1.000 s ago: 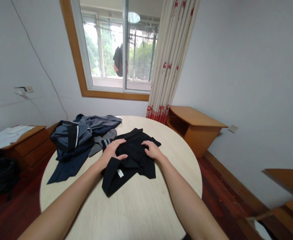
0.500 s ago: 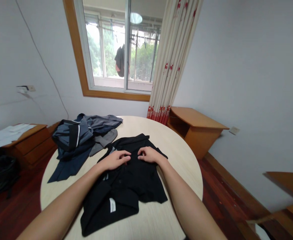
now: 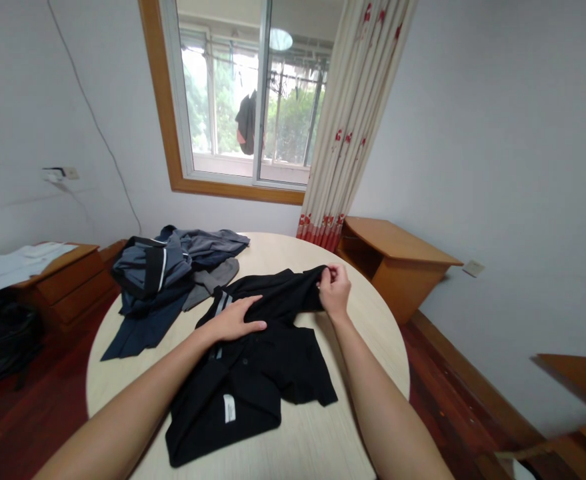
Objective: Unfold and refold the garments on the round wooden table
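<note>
A black short-sleeved garment (image 3: 253,380) with a white label and grey stripes lies spread on the round pale table (image 3: 317,433). My left hand (image 3: 235,319) rests on it with fingers apart, pressing near the striped part. My right hand (image 3: 335,288) is closed on a far corner of the cloth, seemingly a sleeve, which is stretched out to the right and partly raised. The fingertips pinching the edge are partly hidden by the hand itself.
A heap of grey and navy clothes (image 3: 157,273) lies on the table's left side. Beyond the table stand a wooden desk (image 3: 397,240) at right and a wooden drawer cabinet (image 3: 67,287) at left. A curtain (image 3: 343,147) hangs by the window.
My right hand has moved right and away from the garment's middle, pulling the sleeve-like part outward. My left hand has flattened onto the cloth with its fingers more spread.
</note>
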Action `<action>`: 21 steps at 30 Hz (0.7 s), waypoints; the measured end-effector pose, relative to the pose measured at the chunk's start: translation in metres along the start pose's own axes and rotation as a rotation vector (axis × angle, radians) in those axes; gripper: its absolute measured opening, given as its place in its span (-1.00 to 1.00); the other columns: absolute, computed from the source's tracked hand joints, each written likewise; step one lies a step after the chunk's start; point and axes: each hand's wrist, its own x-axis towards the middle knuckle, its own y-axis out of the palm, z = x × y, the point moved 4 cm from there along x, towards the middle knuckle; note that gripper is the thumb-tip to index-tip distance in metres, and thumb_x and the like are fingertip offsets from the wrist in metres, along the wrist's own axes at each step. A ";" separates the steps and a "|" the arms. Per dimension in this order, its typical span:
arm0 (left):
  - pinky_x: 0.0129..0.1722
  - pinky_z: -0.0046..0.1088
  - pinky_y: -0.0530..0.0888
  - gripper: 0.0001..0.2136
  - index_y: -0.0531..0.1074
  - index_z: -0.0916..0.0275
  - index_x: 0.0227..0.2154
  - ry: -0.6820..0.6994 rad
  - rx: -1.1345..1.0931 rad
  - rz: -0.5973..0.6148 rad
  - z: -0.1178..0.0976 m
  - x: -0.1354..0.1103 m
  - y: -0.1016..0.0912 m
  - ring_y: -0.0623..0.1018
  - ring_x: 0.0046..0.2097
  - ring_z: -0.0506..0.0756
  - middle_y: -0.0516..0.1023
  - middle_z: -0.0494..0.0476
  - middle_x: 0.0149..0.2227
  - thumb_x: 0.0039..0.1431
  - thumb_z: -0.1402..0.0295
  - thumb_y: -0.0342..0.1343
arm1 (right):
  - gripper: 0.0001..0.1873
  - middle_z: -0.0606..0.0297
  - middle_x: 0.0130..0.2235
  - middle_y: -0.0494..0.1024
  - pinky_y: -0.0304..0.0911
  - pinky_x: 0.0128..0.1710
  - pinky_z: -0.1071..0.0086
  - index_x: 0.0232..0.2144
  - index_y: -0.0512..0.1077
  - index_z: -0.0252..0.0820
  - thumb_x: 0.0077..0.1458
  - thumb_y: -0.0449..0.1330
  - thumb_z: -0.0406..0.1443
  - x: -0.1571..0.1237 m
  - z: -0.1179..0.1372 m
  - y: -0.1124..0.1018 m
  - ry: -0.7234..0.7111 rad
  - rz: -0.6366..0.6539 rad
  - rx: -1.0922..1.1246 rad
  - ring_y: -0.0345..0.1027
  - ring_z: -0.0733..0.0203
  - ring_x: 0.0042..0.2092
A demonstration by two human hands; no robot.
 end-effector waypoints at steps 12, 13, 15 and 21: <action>0.30 0.02 0.11 -0.38 0.27 0.26 0.26 -0.403 0.441 -0.109 0.040 0.001 -0.017 0.18 0.36 0.32 0.12 0.36 0.38 0.28 -0.03 -0.05 | -0.81 0.23 -0.31 0.46 0.27 -0.08 0.26 -0.36 0.30 -0.11 0.10 0.06 -0.13 0.022 -0.114 -0.029 0.390 -0.498 0.087 0.36 0.12 -0.19; 0.28 0.05 0.14 -0.38 0.26 0.25 0.27 -0.429 0.456 -0.118 0.041 0.001 -0.018 0.18 0.36 0.33 0.10 0.36 0.38 0.29 -0.03 -0.06 | -0.81 0.21 -0.30 0.47 0.27 -0.07 0.25 -0.36 0.31 -0.12 0.09 0.06 -0.14 0.021 -0.110 -0.027 0.358 -0.481 0.084 0.36 0.11 -0.19; 0.21 0.07 0.24 -0.38 0.24 0.24 0.28 -0.435 0.480 -0.127 0.040 0.001 -0.021 0.23 0.33 0.37 0.16 0.38 0.36 0.29 -0.03 -0.06 | -0.79 0.17 -0.26 0.49 0.27 -0.05 0.23 -0.35 0.34 -0.14 0.08 0.06 -0.14 0.020 -0.100 -0.023 0.276 -0.424 0.073 0.37 0.10 -0.19; 0.04 -0.19 0.42 -0.39 0.28 0.27 0.24 -0.437 0.369 -0.133 0.040 0.004 -0.026 0.48 0.13 0.33 0.46 0.38 0.16 0.21 0.04 0.08 | -0.63 0.07 -0.14 0.50 0.29 0.01 0.17 -0.29 0.45 -0.21 0.08 0.09 -0.03 0.016 -0.078 -0.003 0.096 -0.092 0.044 0.39 0.07 -0.13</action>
